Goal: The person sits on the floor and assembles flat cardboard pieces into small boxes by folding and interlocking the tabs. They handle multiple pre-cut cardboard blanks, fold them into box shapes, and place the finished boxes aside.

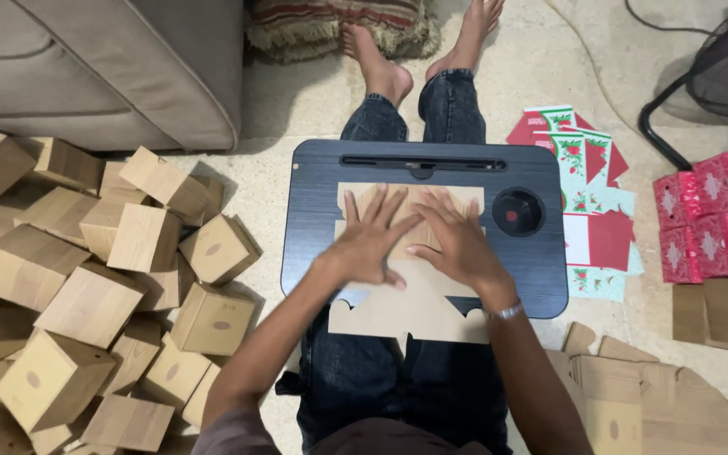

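**Cardboard blank pressed flat on our lap desk, many boxes already made**

Cardboard blank [410,286] is the piece under both our hands: an unfolded, tan die-cut sheet lying on the dark lap desk [313,219] across our knees, its near edge hanging over the desk towards us.

Starting at the left, we see a large heap of folded boxes [86,303] on the floor, wood-grain tan cubes tumbled against one another beside the grey sofa [128,67]. Judging by that heap, a good share of the folding is already done.

Moving to the middle, our left hand [368,240] lies palm down on the sheet with the fingers spread wide and flat; it grips nothing, only presses. Just beside it, our right hand [457,244] does the same, fingers splayed and flat on the cardboard, the two sets of fingertips nearly meeting over a raised panel at the far part of the sheet. The sheet is not yet a box: we judge it is at an early fold, with its side tabs lying open and flat.

To the right, flat red-and-green printed sheets [587,194] lie fanned on the floor, and beyond them stand red patterned boxes [709,227]. Near right, a stack of flat tan blanks [650,396] waits unfolded, so much work is left.
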